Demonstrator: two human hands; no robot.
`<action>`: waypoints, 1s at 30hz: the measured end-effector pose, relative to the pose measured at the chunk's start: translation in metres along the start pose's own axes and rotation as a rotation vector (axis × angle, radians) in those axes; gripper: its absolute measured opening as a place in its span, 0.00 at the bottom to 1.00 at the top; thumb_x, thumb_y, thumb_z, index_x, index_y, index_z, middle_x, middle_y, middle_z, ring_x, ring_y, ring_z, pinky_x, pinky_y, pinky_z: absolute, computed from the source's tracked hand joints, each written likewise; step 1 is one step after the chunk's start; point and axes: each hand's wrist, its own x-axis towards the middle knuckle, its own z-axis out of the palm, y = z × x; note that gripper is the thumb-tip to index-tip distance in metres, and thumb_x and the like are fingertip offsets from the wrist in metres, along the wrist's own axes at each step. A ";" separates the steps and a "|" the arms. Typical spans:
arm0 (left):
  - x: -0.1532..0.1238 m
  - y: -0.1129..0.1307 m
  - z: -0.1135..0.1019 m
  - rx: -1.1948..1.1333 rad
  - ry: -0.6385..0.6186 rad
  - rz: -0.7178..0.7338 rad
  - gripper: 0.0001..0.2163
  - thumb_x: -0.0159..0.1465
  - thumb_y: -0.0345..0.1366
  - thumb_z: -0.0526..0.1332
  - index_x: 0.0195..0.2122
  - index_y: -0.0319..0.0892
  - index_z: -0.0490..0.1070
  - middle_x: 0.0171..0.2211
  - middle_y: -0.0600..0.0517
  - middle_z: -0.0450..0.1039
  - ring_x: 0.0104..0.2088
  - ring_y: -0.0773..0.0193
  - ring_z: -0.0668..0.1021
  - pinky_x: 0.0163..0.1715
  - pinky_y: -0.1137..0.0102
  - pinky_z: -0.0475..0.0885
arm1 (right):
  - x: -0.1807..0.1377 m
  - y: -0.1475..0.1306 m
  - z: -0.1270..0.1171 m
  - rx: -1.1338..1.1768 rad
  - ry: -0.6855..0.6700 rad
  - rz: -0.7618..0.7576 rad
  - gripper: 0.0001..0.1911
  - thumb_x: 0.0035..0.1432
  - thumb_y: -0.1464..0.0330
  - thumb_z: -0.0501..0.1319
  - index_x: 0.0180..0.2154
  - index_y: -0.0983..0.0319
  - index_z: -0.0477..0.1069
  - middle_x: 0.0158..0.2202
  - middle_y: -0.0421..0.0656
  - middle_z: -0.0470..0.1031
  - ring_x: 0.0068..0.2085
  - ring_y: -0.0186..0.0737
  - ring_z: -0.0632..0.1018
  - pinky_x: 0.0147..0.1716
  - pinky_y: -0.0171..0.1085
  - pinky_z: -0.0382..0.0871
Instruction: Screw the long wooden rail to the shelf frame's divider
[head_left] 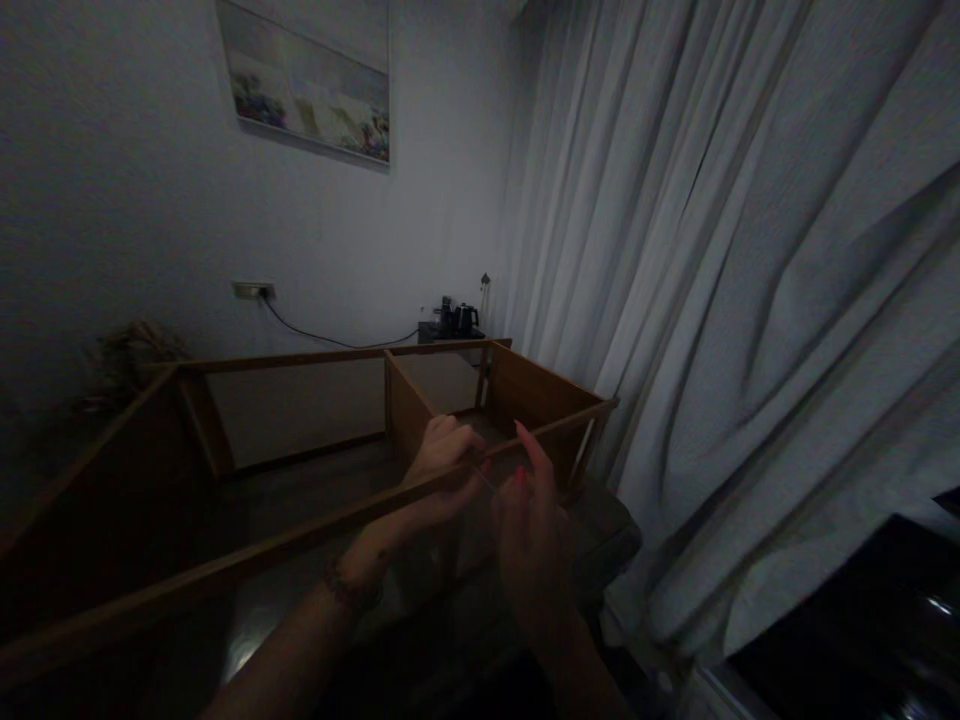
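A brown wooden furniture frame [300, 541] with open bays stretches in front of me. My left hand [441, 448], with a bracelet at the wrist, is closed around its near rail, thumb on the near side and fingers over the far side. Just right of it, my right hand [529, 535] pinches a thin pale rod [486, 480] whose far end points at the rail by my left thumb. The right index finger is raised beside the rail. Dim light hides the rod's exact kind and its contact point. A wooden divider panel [409, 405] stands behind my left hand.
Long pale curtains [660, 250] hang close along the right. Behind the frame, a black kettle [465, 319] stands on a small dark table [427, 330]. A cord runs to the wall socket [253, 291]. A dried plant [131, 350] is at the left, and a dark glossy surface [862, 610] lies lower right.
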 end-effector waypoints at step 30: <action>-0.004 -0.011 0.008 0.004 0.033 0.030 0.03 0.61 0.34 0.54 0.29 0.44 0.61 0.26 0.53 0.65 0.32 0.60 0.67 0.35 0.62 0.63 | 0.006 0.012 -0.017 -0.580 -0.016 -0.529 0.21 0.71 0.68 0.45 0.25 0.59 0.63 0.20 0.39 0.66 0.27 0.39 0.67 0.35 0.39 0.58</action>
